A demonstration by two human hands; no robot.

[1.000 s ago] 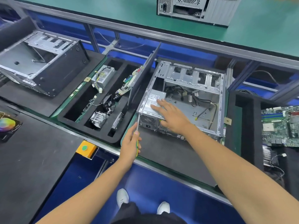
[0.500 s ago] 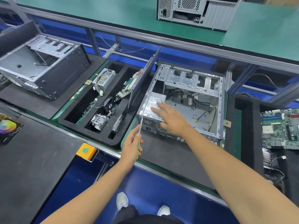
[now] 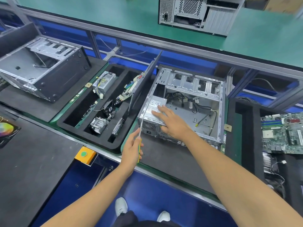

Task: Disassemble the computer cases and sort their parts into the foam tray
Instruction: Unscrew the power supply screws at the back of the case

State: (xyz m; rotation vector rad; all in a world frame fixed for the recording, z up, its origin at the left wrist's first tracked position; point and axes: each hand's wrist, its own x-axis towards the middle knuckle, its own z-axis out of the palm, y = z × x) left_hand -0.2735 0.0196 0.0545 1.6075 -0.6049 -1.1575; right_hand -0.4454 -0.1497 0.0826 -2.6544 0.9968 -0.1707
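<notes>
Both hands worked at the open case (image 3: 188, 105). Left hand (image 3: 132, 149) gripped a screwdriver (image 3: 139, 145), its tip touching the case's near-left corner. Right hand (image 3: 172, 122) lay flat, fingers spread, on the power supply (image 3: 155, 108) inside that corner. Just left of the case, a dark panel (image 3: 144, 84) stood on edge beside the foam tray (image 3: 68, 122), which held a small supply, boards, a fan and a heatsink. Farther left sat another case (image 3: 42, 68).

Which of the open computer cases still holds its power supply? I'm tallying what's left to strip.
The middle case, under the right hand: its power supply sits inside. The left case looks gutted.
</notes>
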